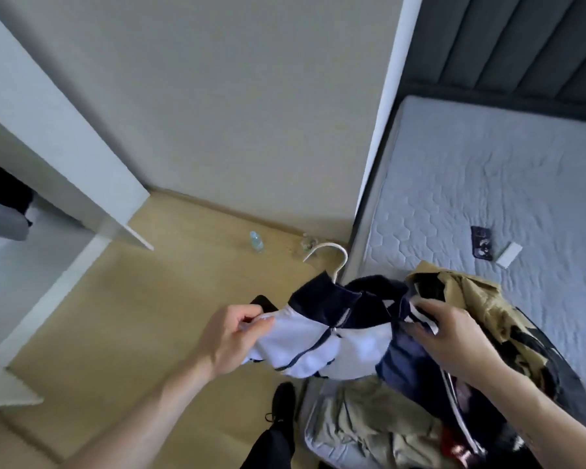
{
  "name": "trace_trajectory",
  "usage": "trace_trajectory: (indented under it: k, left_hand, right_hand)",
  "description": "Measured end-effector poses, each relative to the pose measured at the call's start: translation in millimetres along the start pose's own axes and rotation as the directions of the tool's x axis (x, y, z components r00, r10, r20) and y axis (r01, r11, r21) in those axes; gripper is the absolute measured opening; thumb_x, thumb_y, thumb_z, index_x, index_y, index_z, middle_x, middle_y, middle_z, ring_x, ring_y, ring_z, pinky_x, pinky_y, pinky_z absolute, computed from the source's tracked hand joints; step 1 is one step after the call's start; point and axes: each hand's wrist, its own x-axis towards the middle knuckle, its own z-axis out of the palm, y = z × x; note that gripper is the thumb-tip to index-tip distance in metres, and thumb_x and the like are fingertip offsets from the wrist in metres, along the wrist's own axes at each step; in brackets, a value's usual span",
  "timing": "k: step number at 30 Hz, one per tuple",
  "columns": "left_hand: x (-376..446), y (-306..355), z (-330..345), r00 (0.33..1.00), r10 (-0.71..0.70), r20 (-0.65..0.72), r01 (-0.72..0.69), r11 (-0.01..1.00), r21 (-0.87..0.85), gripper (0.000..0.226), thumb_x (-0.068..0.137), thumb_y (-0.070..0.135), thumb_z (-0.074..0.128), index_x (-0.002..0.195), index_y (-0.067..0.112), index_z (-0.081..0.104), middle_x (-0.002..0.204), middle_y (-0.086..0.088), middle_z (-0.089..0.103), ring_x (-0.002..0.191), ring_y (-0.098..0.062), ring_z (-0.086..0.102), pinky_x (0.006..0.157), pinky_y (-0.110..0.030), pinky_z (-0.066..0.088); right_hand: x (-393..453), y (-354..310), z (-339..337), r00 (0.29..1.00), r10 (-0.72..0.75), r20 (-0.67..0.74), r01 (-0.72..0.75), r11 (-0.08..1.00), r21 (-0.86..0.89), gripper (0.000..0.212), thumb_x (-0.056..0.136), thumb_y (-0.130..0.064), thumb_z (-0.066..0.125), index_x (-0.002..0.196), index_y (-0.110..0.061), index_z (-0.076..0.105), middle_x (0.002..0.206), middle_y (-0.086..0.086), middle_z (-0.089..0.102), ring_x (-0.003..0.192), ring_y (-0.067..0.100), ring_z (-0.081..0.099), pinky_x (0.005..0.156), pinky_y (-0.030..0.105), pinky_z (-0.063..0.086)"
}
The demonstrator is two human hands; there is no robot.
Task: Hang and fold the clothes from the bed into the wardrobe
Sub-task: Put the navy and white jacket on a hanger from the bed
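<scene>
A navy and white zip jacket (339, 340) hangs on a white hanger (332, 255), held in the air beside the bed's corner. My left hand (230, 336) pinches the white left shoulder of the jacket. My right hand (450, 336) grips its right shoulder and striped sleeve. A heap of clothes (481, 316), tan, dark and red, lies on the near end of the bed (487, 184). The wardrobe (41, 184) stands open at the left, with dark and grey clothes inside.
A plastic bottle (256, 240) lies on the wooden floor near the wall. A dark phone (482, 247) and a small white box (508, 254) rest on the mattress. My dark shoe (281, 404) is on the floor by the bed's corner.
</scene>
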Motion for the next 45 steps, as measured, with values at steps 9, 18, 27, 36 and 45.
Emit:
trace_trajectory:
  k: [9, 18, 27, 36, 45]
  left_hand:
    - [-57.5, 34.6, -169.3, 0.928, 0.055, -0.368, 0.016, 0.982, 0.186, 0.048, 0.092, 0.047, 0.060, 0.067, 0.020, 0.029, 0.061, 0.009, 0.027, 0.059, -0.009, 0.027, 0.057, -0.031, 0.025]
    - [-115.1, 8.9, -336.2, 0.848, 0.093, -0.521, 0.154, 0.898, 0.411, 0.023, 0.100, 0.041, 0.062, 0.079, 0.042, 0.069, 0.068, 0.012, 0.055, 0.062, -0.009, 0.051, 0.058, -0.020, 0.035]
    - [-164.4, -80.5, -506.7, 0.735, 0.039, -0.677, 0.361, 0.824, 0.438, 0.034, 0.100, 0.050, 0.056, 0.076, 0.029, 0.067, 0.074, 0.009, 0.058, 0.072, -0.006, 0.054, 0.064, -0.025, 0.041]
    - [-200.4, -139.3, -650.8, 0.563, -0.020, -0.826, 0.455, 0.842, 0.290, 0.020, 0.096, 0.032, 0.067, 0.116, 0.035, 0.070, 0.118, 0.020, 0.065, 0.105, -0.004, 0.061, 0.094, -0.031, 0.051]
    - [-207.2, -163.9, -756.1, 0.501, -0.096, -0.860, 0.527, 0.823, 0.215, 0.019, 0.093, 0.030, 0.071, 0.104, 0.043, 0.065, 0.120, 0.016, 0.059, 0.104, -0.004, 0.059, 0.090, -0.026, 0.050]
  right_hand:
    - [25.1, -183.9, -31.6, 0.888, -0.349, 0.299, 0.280, 0.927, 0.248, 0.038, 0.098, -0.040, 0.066, 0.068, -0.021, 0.051, 0.059, -0.012, 0.039, 0.056, 0.008, 0.035, 0.053, 0.021, 0.028]
    - [74.8, -381.5, 16.8, 0.786, -0.534, 0.312, 0.413, 0.829, 0.376, 0.049, 0.092, -0.062, 0.057, 0.080, -0.014, 0.059, 0.064, -0.012, 0.043, 0.058, 0.008, 0.041, 0.054, 0.018, 0.033]
    - [105.5, -566.6, 106.5, 0.721, -0.617, 0.316, 0.455, 0.765, 0.456, 0.048, 0.101, -0.031, 0.063, 0.075, -0.001, 0.036, 0.069, 0.002, 0.030, 0.064, 0.015, 0.029, 0.054, 0.028, 0.020]
    - [125.5, -712.6, 175.1, 0.664, -0.646, 0.377, 0.438, 0.744, 0.504, 0.040, 0.103, -0.028, 0.057, 0.080, 0.002, 0.045, 0.069, 0.002, 0.042, 0.065, 0.016, 0.038, 0.065, 0.034, 0.028]
    - [185.7, -835.4, 253.7, 0.614, -0.643, 0.457, 0.414, 0.756, 0.507, 0.050, 0.092, -0.052, 0.049, 0.102, -0.004, 0.060, 0.088, 0.017, 0.068, 0.080, 0.019, 0.064, 0.082, 0.039, 0.049]
